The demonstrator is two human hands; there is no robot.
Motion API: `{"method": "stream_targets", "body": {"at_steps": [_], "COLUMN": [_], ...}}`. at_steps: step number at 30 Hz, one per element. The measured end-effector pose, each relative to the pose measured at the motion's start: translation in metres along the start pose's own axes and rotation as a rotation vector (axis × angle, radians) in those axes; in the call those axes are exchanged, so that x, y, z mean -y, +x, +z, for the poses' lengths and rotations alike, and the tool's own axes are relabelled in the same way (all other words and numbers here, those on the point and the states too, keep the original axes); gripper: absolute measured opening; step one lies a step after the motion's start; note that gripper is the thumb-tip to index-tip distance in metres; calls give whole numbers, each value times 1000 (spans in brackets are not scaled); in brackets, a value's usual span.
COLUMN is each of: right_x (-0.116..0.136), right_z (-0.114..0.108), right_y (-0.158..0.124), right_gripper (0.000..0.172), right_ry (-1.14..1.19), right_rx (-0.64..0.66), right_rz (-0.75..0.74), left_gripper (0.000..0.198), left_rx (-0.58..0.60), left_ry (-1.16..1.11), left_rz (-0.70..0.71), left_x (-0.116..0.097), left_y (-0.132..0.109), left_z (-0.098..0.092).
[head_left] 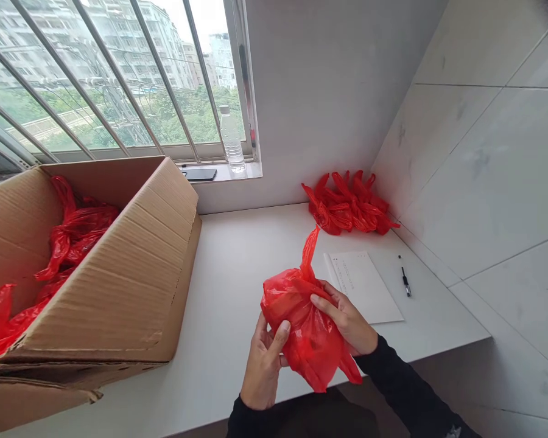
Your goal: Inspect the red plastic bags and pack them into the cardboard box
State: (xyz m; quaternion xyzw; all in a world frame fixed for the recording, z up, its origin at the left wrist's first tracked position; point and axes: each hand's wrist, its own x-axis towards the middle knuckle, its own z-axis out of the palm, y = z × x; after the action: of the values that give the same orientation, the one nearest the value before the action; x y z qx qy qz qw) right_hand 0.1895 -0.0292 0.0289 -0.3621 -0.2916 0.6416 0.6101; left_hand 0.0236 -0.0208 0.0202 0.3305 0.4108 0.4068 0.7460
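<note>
Left hand (263, 366) clamped on left side of red bag (311, 348) over near edge of table (231, 274); right hand (349, 319) clamped on right side. Thin plastic could tear: best light grip, support from beneath, weight shared evenly.

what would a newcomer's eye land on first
Probably the red plastic bag, held in the left hand and right hand over the near edge of the white table. Next come the open cardboard box on the left, with more red bags inside, and the red bundles near the far wall.
</note>
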Motion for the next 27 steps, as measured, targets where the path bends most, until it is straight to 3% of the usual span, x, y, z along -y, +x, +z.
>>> {"method": "stream_targets", "body": {"at_steps": [6, 12, 21, 27], "right_x": [2, 3, 3, 1], "right_z": [-4, -6, -1, 1], "right_y": [7, 9, 12, 14], "right_gripper": [37, 38, 39, 42], "right_ry": [13, 36, 73, 5], "right_rx": [-97, -118, -94, -93], "right_rz": [-20, -17, 4, -4], "left_gripper": [75, 86, 58, 79], "left_rx": [155, 129, 63, 157], "left_ry": [11, -69, -103, 12], "left_rz": [-11, 25, -31, -112], "left_x": [8, 10, 11, 16], "left_y": [2, 6, 10, 12], "left_z": [-5, -4, -5, -11]}}
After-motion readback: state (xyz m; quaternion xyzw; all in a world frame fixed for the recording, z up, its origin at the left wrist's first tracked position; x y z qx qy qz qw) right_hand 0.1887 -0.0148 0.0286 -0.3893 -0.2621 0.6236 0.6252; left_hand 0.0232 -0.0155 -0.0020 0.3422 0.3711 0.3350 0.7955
